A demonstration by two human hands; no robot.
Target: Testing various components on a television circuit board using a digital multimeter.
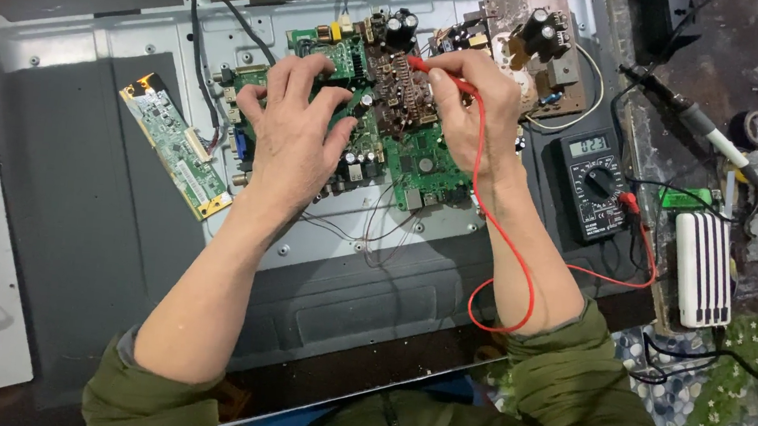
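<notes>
A: While the right hand (475,112) sits just above the centre of the frame, what is it holding?

B: A red probe (441,75), pinched between thumb and fingers, its tip pointing left onto the brown part of the main board (407,156). The red lead (509,243) runs from the hand down along the forearm, loops near the green sleeve (567,366), then goes right toward the meter (594,182).

A: And the left hand (295,133)?

B: Spread wide, fingers splayed and curled, fingertips pressing on the green part of the same board, left of centre. It holds nothing that I can see (whatever sits under the palm is hidden).

A: Where does the board lie?

B: In the upper middle of the frame, on a pale metal panel (120,35), with both hands on top of it. The hands are near each other but apart.

A: What else is around?

B: A second, brown board (540,44) at the upper right of the panel, just beside the right hand. A narrow green strip board (175,145) lies tilted at the left. The meter sits right of the right wrist, its screen lit. Farther right, a white power bank (703,269) stands lengthwise, and a soldering iron (689,117) lies slanted at the upper right, with a roll of black tape (756,129) just beside it
</notes>
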